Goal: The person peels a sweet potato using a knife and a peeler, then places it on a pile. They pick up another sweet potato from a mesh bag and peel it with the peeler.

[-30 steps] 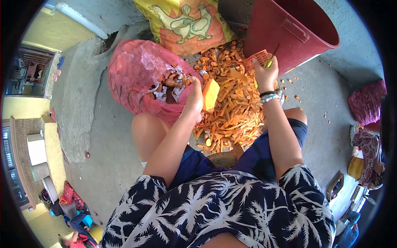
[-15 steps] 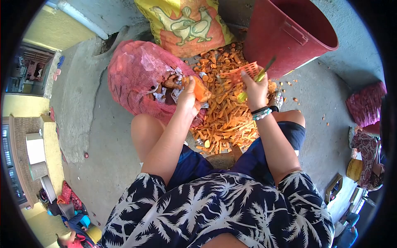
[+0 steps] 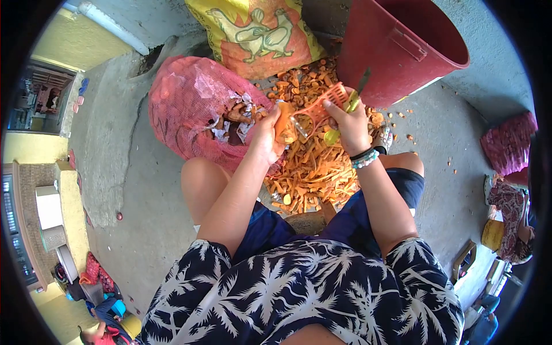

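Note:
My left hand [image 3: 267, 137] is wrapped round a thick peeled orange carrot [image 3: 284, 122]. An orange plastic peeler [image 3: 326, 103] with a slotted handle is gripped in my right hand [image 3: 352, 127], its blade end touching or very near the carrot. That same hand also holds a knife [image 3: 351, 103] with a yellow-green handle, its dark blade pointing up and away. Below both hands spreads a heap of orange peelings [image 3: 316, 175] with cut ends and strips. Close to my left hand, a pink mesh sack [image 3: 184, 109] lies open, showing brownish-orange pieces and torn paper.
A tall red bin [image 3: 374, 57] stands behind the heap on the right. Beside it leans a yellow-and-orange sack [image 3: 259, 34] printed with birds. A purple mesh sack [image 3: 509, 144] sits at far right. A person [image 3: 106, 319] is at lower left.
My right hand has brought the peeler leftward and down to the carrot. The carrot has been turned more upright in my left hand. The knife stays in the right hand.

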